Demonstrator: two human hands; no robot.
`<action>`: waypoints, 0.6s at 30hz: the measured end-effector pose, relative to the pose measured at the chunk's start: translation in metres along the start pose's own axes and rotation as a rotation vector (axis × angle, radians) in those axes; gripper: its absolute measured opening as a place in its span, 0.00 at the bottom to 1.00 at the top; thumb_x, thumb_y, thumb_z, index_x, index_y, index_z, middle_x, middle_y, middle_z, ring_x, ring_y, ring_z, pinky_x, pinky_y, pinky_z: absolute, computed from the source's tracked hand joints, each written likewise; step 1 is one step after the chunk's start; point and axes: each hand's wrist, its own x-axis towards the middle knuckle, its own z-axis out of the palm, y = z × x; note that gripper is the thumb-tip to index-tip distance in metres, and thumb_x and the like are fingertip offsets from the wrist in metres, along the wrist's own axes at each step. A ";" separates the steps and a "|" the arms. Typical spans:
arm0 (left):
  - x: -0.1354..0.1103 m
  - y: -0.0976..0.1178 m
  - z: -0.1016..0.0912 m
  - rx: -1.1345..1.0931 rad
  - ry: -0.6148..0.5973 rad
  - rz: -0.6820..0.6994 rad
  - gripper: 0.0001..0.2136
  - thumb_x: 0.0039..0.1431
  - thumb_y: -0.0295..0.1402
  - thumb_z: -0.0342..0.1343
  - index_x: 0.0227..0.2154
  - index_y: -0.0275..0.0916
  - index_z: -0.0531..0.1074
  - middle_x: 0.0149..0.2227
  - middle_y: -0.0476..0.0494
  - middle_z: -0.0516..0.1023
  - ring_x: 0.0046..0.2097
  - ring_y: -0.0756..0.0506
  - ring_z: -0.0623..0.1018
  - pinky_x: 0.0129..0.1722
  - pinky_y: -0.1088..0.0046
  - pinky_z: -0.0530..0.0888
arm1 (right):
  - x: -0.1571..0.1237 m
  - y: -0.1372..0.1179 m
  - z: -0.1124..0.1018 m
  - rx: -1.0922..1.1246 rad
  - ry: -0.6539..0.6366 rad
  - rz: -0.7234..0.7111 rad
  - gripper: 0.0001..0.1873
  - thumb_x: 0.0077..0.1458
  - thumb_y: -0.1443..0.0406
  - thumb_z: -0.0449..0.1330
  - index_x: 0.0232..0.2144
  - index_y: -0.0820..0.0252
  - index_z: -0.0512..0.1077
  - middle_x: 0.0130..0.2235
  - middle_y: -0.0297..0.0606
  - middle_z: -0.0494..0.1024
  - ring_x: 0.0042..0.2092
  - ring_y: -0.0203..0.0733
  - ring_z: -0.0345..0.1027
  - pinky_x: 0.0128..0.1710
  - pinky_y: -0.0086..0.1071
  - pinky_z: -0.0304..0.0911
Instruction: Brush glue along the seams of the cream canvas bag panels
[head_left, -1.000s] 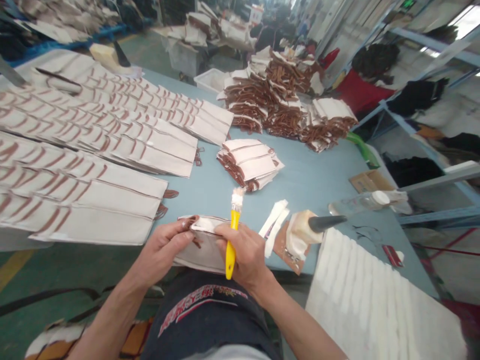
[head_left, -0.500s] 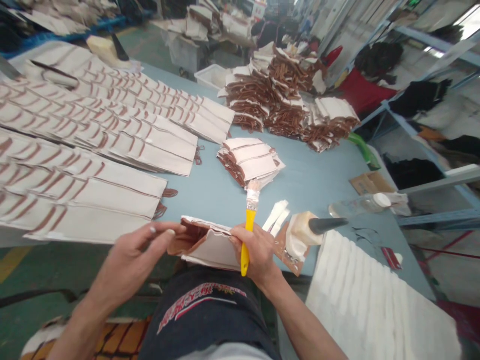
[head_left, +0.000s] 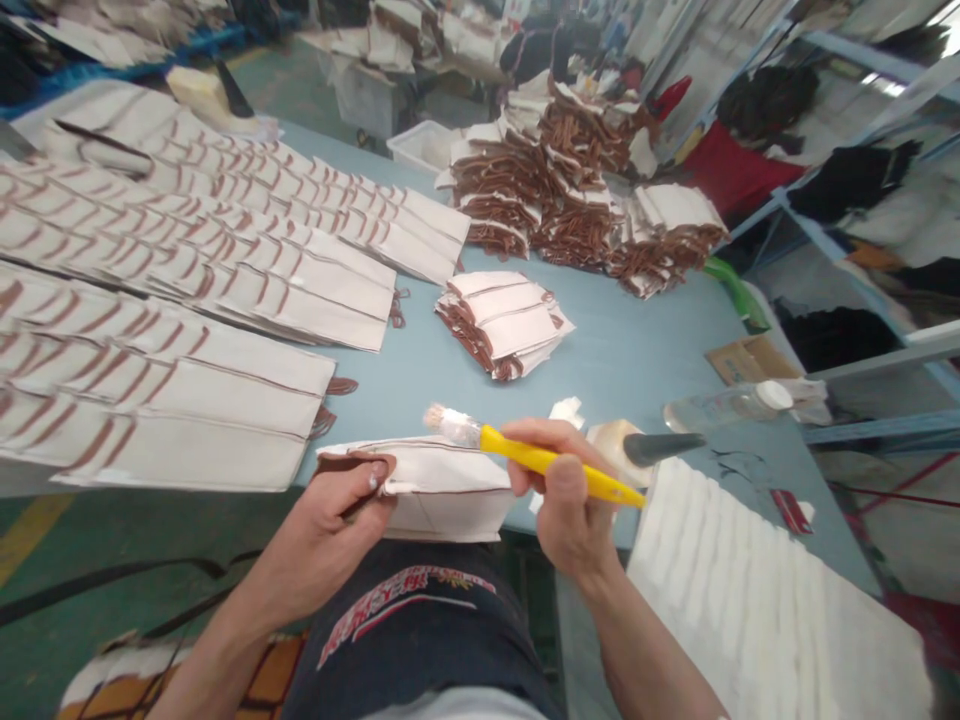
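My left hand (head_left: 330, 525) pinches the left end of a white fabric piece with brown trim (head_left: 442, 487), which lies across the near edge of the blue table (head_left: 637, 350). My right hand (head_left: 566, 495) is closed round a yellow-handled brush (head_left: 525, 455). The brush lies nearly level, with its pale bristles pointing left just above the top edge of the fabric piece.
Long overlapping rows of white pieces with brown trim (head_left: 187, 290) cover the table's left side. A small stack (head_left: 502, 325) lies mid-table and bigger heaps (head_left: 570, 190) at the back. A glue pot with a black-handled brush (head_left: 637, 445), a plastic bottle (head_left: 724, 405) and a white ribbed sheet (head_left: 750, 590) are to the right.
My right hand has let go of the fabric piece and swung the brush from upright to nearly level, bristles to the left. My left hand has flattened the piece on the table edge.
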 end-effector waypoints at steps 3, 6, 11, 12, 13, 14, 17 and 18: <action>0.001 0.001 -0.002 0.014 0.017 0.036 0.12 0.64 0.31 0.52 0.23 0.42 0.71 0.23 0.54 0.69 0.26 0.49 0.68 0.31 0.76 0.71 | 0.012 -0.010 -0.006 0.219 0.061 0.154 0.21 0.71 0.48 0.61 0.34 0.56 0.79 0.20 0.25 0.66 0.17 0.30 0.55 0.16 0.24 0.49; 0.001 0.001 -0.003 0.001 -0.033 0.025 0.13 0.63 0.30 0.51 0.22 0.42 0.68 0.21 0.55 0.66 0.23 0.50 0.65 0.26 0.76 0.66 | 0.029 -0.012 -0.004 0.258 -0.035 0.182 0.26 0.69 0.45 0.62 0.29 0.58 0.77 0.18 0.23 0.60 0.16 0.28 0.47 0.15 0.25 0.46; 0.004 -0.002 -0.001 -0.012 -0.139 -0.040 0.12 0.63 0.31 0.50 0.23 0.41 0.70 0.22 0.54 0.69 0.24 0.50 0.67 0.25 0.75 0.63 | 0.059 -0.022 0.021 0.084 -0.402 0.007 0.25 0.72 0.49 0.57 0.29 0.56 0.78 0.24 0.30 0.74 0.23 0.31 0.64 0.22 0.26 0.61; 0.004 -0.002 -0.001 -0.018 -0.140 -0.055 0.12 0.63 0.31 0.50 0.24 0.41 0.71 0.22 0.54 0.69 0.24 0.50 0.66 0.24 0.75 0.63 | 0.063 -0.024 0.027 0.055 -0.436 -0.029 0.24 0.73 0.50 0.56 0.29 0.55 0.78 0.26 0.31 0.76 0.25 0.32 0.67 0.24 0.26 0.64; 0.005 -0.002 -0.001 -0.030 -0.133 -0.068 0.12 0.63 0.32 0.50 0.24 0.41 0.71 0.22 0.54 0.69 0.24 0.50 0.66 0.24 0.75 0.63 | 0.065 -0.026 0.032 0.038 -0.429 -0.059 0.24 0.73 0.50 0.56 0.29 0.55 0.78 0.28 0.32 0.78 0.26 0.32 0.69 0.25 0.26 0.66; 0.006 -0.002 -0.002 -0.046 -0.120 -0.077 0.12 0.63 0.32 0.51 0.24 0.41 0.72 0.22 0.54 0.70 0.24 0.49 0.67 0.24 0.75 0.64 | 0.065 -0.026 0.034 0.041 -0.380 -0.081 0.25 0.73 0.49 0.55 0.29 0.55 0.78 0.28 0.32 0.78 0.27 0.33 0.70 0.26 0.27 0.67; 0.006 -0.002 -0.007 -0.094 -0.081 -0.091 0.12 0.62 0.35 0.52 0.25 0.40 0.75 0.24 0.51 0.74 0.26 0.47 0.71 0.26 0.74 0.68 | 0.059 -0.022 0.031 0.088 -0.138 -0.072 0.26 0.74 0.46 0.55 0.31 0.55 0.78 0.28 0.33 0.76 0.25 0.34 0.68 0.23 0.29 0.66; 0.005 -0.002 -0.009 -0.100 -0.071 -0.090 0.12 0.62 0.35 0.52 0.26 0.40 0.77 0.25 0.50 0.75 0.27 0.47 0.72 0.27 0.74 0.69 | 0.056 -0.020 0.028 0.096 -0.086 -0.059 0.26 0.73 0.46 0.56 0.31 0.55 0.78 0.27 0.33 0.75 0.24 0.34 0.67 0.22 0.29 0.64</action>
